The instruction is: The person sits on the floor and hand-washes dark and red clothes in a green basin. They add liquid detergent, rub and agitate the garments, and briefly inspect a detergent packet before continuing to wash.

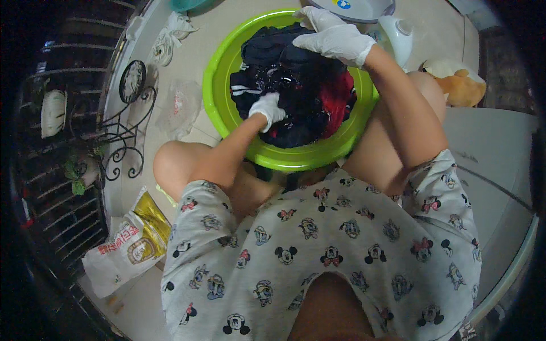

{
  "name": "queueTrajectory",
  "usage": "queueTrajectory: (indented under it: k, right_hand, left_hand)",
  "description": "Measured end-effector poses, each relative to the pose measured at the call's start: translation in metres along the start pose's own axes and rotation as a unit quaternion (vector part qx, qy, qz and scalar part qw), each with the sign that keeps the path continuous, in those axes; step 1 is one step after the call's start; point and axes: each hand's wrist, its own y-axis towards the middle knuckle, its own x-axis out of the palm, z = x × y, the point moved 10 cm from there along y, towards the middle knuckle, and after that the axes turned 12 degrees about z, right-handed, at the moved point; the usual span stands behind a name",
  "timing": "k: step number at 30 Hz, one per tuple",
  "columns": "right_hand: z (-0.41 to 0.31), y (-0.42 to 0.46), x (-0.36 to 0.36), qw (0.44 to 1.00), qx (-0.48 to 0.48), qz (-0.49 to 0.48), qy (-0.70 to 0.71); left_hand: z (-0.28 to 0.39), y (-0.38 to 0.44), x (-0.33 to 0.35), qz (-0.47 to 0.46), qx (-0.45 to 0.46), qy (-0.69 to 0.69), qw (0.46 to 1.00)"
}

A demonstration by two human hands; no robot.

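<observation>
A lime-green plastic basin (213,85) stands on the floor between my knees. Wet dark clothes (294,89) fill it, with a red part (339,104) at the right and white stripes at the left. On the lower left of the heap rests my left hand (269,111) in a white glove; its fingertips are partly sunk in the fabric, and whether they grip it is unclear. My right hand (335,37), gloved too, is over the basin's upper right rim with its fingers apart and nothing in them.
Beyond the basin are a grey-white basin (367,12) and a white plastic bottle (399,40). A clear plastic bag (180,106), a black metal plant stand (128,128) and a white-and-gold bag (132,251) are on the left. A plush toy (463,87) lies at right.
</observation>
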Motion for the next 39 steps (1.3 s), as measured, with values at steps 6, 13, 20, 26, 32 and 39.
queueTrajectory:
  k: [6,13,20,26,32,39]
  right_hand:
    - [-0.021,0.001,-0.014,0.982,0.123,-0.145,-0.004]
    - [-0.029,-0.024,0.04,0.963,-0.085,-0.2,0.16]
    - [-0.061,-0.022,0.02,0.931,-0.066,-0.027,0.359]
    - [-0.044,-0.02,0.031,0.929,-0.053,0.041,0.365]
    - [-0.039,-0.018,0.032,0.961,-0.019,0.036,0.273]
    - [-0.064,-0.025,0.013,0.911,0.077,-0.129,0.383]
  left_hand:
    - [0.016,-0.004,-0.046,0.093,0.072,-0.12,0.986]
    - [0.067,-0.084,-0.181,0.165,0.132,-0.595,0.775]
    - [0.096,-0.096,-0.236,0.217,0.252,-0.752,0.569]
    - [0.107,-0.076,-0.239,0.216,0.253,-0.798,0.502]
    - [0.105,-0.082,-0.251,0.302,0.308,-0.716,0.549]
    - [0.078,-0.048,-0.209,0.187,0.2,-0.791,0.548]
